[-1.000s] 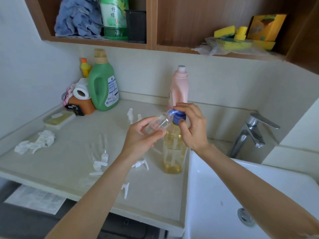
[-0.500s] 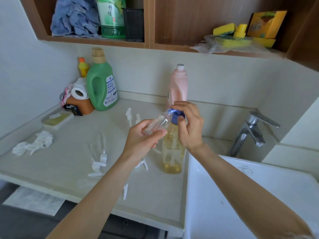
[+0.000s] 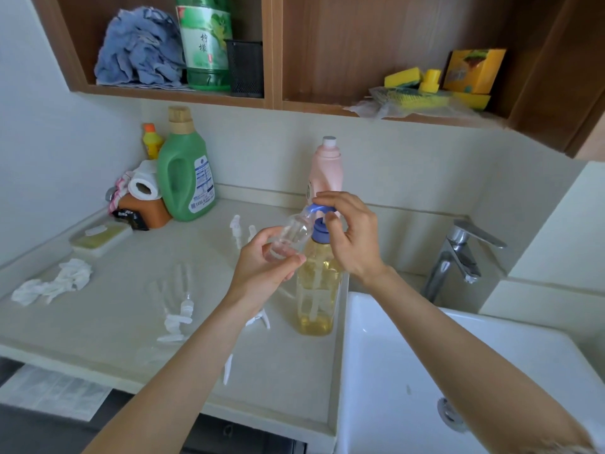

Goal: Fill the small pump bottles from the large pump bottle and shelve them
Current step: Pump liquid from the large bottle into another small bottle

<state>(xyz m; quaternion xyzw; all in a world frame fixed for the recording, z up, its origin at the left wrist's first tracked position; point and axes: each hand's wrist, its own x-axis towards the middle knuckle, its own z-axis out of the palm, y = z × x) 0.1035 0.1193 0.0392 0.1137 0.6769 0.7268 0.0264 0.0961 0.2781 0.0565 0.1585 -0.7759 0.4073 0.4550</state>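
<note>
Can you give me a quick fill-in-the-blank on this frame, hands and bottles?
1. The left hand holds the small clear bottle tilted, its mouth at the blue ____.
2. The right hand rests on the pump head of the large pump bottle, which holds ____ liquid.
3. Directly behind that bottle stands a ____ bottle with a white cap.
4. The steel faucet stands to the ____ of both hands.

Missing words: spout; yellow; pink; right
</note>
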